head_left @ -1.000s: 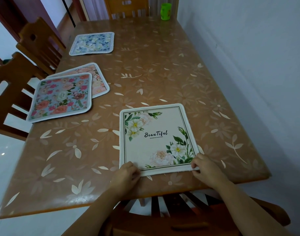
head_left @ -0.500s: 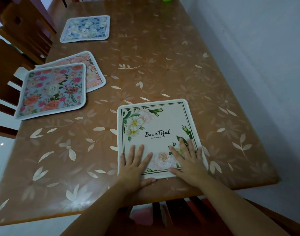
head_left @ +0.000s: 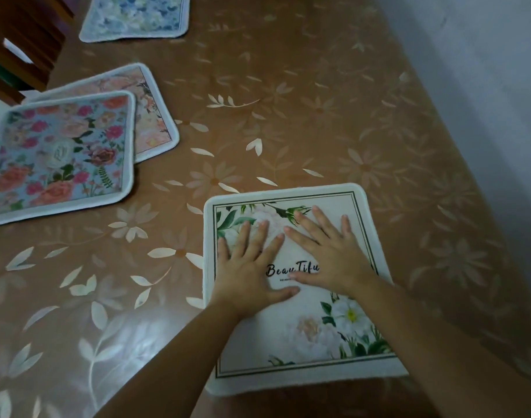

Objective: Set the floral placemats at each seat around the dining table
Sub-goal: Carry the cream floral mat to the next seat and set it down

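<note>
A cream placemat with white flowers and the word "Beautiful" lies at the near end of the table. My left hand and my right hand lie flat on its upper half, fingers spread, side by side. On the left, a blue mat with pink roses overlaps a peach floral mat. A pale blue floral mat lies farther back on the left.
The table has a glossy brown cover with white leaf and flower prints. A grey wall runs along its right side. Dark wooden chair backs stand at the left edge.
My hands went from pinching the mat's near corners to lying flat on it, then slid forward to its upper half. The view has moved closer over the table.
</note>
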{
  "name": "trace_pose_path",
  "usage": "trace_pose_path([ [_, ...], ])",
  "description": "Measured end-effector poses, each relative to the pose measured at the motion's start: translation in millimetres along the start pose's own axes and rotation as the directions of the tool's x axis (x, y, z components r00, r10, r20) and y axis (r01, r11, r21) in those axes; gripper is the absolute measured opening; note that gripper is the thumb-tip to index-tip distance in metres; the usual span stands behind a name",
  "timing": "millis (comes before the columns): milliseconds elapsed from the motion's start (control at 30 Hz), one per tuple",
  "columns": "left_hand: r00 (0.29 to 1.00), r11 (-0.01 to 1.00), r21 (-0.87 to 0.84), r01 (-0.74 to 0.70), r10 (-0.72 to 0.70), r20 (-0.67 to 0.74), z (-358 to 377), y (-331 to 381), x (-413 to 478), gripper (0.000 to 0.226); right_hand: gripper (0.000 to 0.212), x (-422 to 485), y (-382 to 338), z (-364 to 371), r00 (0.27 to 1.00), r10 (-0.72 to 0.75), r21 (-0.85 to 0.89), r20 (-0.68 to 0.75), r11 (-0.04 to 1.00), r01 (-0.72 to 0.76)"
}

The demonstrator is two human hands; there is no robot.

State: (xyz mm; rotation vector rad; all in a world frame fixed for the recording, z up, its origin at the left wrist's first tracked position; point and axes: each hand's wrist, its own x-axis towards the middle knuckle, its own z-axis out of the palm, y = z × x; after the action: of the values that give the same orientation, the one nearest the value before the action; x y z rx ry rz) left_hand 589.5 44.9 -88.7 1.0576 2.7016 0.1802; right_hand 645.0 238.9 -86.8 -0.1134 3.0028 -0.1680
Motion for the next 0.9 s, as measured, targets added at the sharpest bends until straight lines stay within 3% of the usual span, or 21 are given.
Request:
trace_pose_path([
  [233,0.994,0.996,-0.057,0.075,-0.080,-0.077,-13.8,-12.5,51.5,0.080,0.065,41.2,15.0,-4.7,0.996,0.066,-0.019,-0.059,0.998,-0.067],
  [467,0.982,0.987,-0.060,0.152,-0.158,-0.106,-7.9,-2.1,34.8,0.082,0.060,25.9,7.7,0.4,0.957,0.270,0.034,-0.106,0.963,-0.268],
  [900,0.998,0.999,-0.039,0.028,-0.030,-0.063,17.4,29.6,-75.6,0.071,0.068,-79.9,-40.3,12.7,0.950,0.300,0.035,-0.084,0.954,-0.298],
])
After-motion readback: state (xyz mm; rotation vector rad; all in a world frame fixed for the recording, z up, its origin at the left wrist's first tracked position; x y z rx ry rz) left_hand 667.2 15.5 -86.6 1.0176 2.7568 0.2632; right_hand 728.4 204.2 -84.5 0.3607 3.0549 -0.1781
